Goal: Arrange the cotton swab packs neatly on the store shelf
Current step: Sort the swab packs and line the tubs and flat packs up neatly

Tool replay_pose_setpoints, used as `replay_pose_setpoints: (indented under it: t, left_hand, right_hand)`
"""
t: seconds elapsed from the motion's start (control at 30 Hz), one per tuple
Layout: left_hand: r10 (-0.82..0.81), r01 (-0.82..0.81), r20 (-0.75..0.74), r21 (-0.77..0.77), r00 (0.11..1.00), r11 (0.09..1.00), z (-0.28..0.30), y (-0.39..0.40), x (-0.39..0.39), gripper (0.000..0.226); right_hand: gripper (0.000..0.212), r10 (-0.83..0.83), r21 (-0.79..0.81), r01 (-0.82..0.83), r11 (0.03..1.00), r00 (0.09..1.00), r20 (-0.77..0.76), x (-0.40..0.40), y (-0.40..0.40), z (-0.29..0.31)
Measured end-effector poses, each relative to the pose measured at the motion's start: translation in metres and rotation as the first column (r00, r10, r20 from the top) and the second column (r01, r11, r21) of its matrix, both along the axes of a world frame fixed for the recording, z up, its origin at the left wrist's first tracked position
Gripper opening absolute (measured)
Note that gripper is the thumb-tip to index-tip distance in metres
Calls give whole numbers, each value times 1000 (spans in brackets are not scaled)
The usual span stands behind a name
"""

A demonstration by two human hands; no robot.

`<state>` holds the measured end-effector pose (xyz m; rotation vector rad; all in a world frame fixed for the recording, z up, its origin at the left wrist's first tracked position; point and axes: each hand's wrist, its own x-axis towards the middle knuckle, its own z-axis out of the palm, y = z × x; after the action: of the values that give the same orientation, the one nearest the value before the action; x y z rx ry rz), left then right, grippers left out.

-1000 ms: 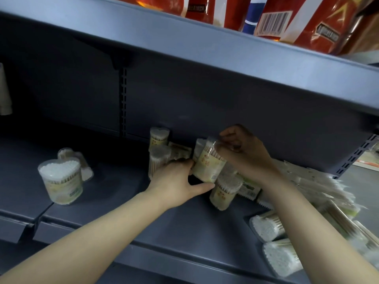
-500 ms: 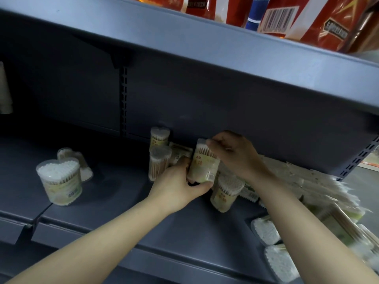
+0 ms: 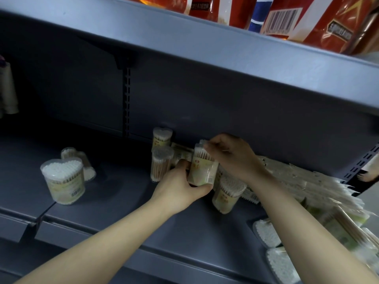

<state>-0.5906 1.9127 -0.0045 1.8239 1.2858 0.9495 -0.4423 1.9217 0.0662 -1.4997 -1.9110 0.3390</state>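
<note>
A clear cotton swab tub [image 3: 202, 169] with a yellow label sits between both hands near the back of the grey shelf [image 3: 127, 203]. My left hand [image 3: 180, 187] grips its base from below and the left. My right hand [image 3: 231, 156] pinches its top rim. Two slim tubs stand just left of it: one in front [image 3: 161, 162] and one against the back wall [image 3: 162, 137]. Another tub [image 3: 227, 194] stands to the right, below my right wrist. A large heart-shaped tub [image 3: 64, 181] stands alone at the left.
Flat bagged swab packs [image 3: 320, 191] lie heaped at the right, with tipped tubs [image 3: 266, 232] near the front edge. A fallen tub [image 3: 82, 162] lies behind the heart-shaped one. The upper shelf [image 3: 205, 50] overhangs closely and carries red packets [image 3: 328, 23].
Both hands have carried the held tub to the left and turned it more upright, closer to the two slim tubs. The rest of the shelf is unchanged.
</note>
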Motion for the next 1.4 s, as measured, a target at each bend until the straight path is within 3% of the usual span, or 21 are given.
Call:
replay_pose_setpoints:
  t: [0.2,0.47,0.7,0.83,1.03,1.2,1.4]
  left_hand:
    - [11,-11,-7,-8,1000,1000,-6,13,4,40]
    - [39,-40,-38,-27,999,999,-27,17,5,37]
    - [56,-55,-43,21,998,998,-34,15,8,56]
    - [32,-24,-36,202,999,979,-28,13,7,76]
    - [-43,138,-249,377,967,916,-29,18,-1,71]
    - [-31,194,-371,412,928,890,-21,26,7,71]
    - [9,213,-517,368,856,905,-11,30,22,62]
  right_hand:
    - [10,49,21,-47,999,997,-58,1,-7,2]
    - [16,-96,38,98,994,995,-37,30,0,-5]
    - [13,-92,23,92,995,996,5,40,3,-13]
    - [13,-85,11,85,996,996,11,40,5,-12]
    - [16,-105,0,105,995,994,43,43,8,-18]
    - [22,-87,-37,96,995,979,187,45,7,-21]
    - [29,-70,-99,87,991,983,168,47,5,-29]
